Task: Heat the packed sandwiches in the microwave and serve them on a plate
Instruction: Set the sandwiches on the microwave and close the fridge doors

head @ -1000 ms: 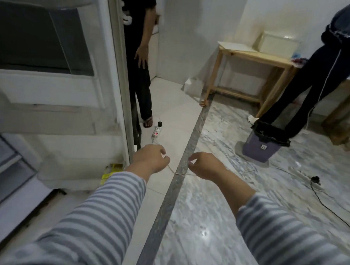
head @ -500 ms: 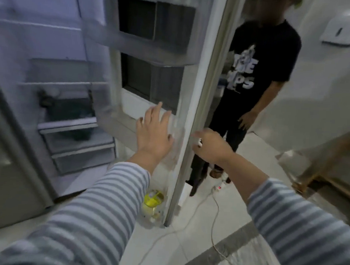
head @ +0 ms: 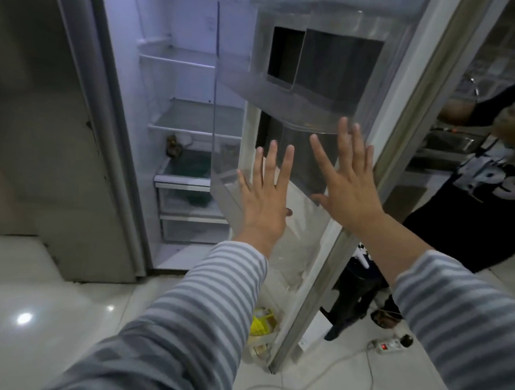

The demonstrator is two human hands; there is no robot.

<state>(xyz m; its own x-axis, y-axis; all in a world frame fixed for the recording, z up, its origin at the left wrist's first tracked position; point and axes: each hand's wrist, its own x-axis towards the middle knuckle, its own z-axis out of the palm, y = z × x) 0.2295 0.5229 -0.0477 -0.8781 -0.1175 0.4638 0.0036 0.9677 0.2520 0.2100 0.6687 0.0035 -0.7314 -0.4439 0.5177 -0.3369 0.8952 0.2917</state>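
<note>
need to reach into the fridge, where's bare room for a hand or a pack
Bare: the glass shelf under the top shelf, and the gap between the left wall and the door's edge. Crowded: the shelf below, with a dark bag and a small item.

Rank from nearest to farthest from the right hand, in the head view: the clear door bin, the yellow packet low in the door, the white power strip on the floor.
From the right hand:
1. Clear door bin, just above.
2. Yellow packet, below, in the door's bottom.
3. White power strip, floor, right.
</note>
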